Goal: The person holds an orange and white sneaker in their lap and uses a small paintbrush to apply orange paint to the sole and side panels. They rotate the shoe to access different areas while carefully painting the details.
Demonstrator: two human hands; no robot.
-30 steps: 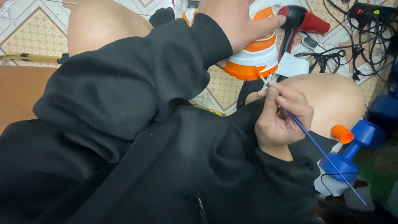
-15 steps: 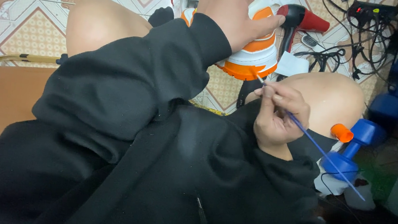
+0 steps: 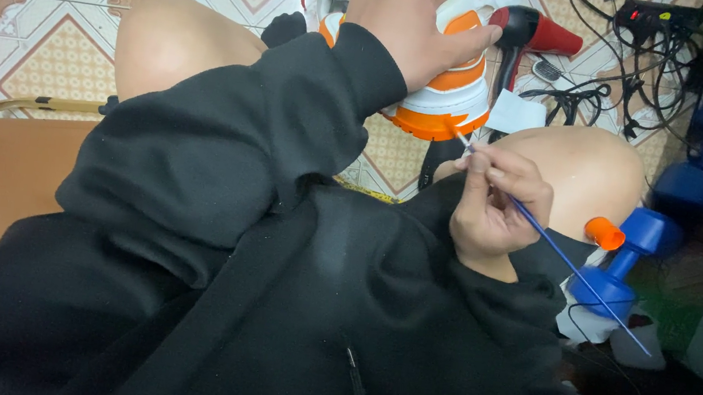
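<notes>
Gripping the shoe (image 3: 448,102) from above with the left hand (image 3: 409,17), fingers closed over its white and orange upper, sole edge turned down toward the lap. Pinching a thin blue brush (image 3: 575,270) in the right hand (image 3: 493,210) just below the shoe, fingers closed round the shaft like a pen, pale tip touching or all but touching the orange sole rim; cannot tell which. Long handle slanting away from the shoe, down and to the right.

Looks like fine work along the sole edge, mid-stroke or at the point of contact. By judgement, calls for a steady shoe, a light touch at the tip, and a small turn of the left wrist to bring more rim to the brush.

Containers: none clearly open near the shoe. Right of and below the shoe, past the bare knee (image 3: 587,173), an orange cap (image 3: 605,232) beside a blue dumbbell (image 3: 630,258); whether it tops a bottle, hidden. No paint pot or cup showing.

Right of the shoe on the tiled floor (image 3: 59,28), a red and black hair dryer (image 3: 533,32), then a tangle of black cables (image 3: 646,55) farther right. Below the shoe, black sleeves and jacket filling most of the view.
</notes>
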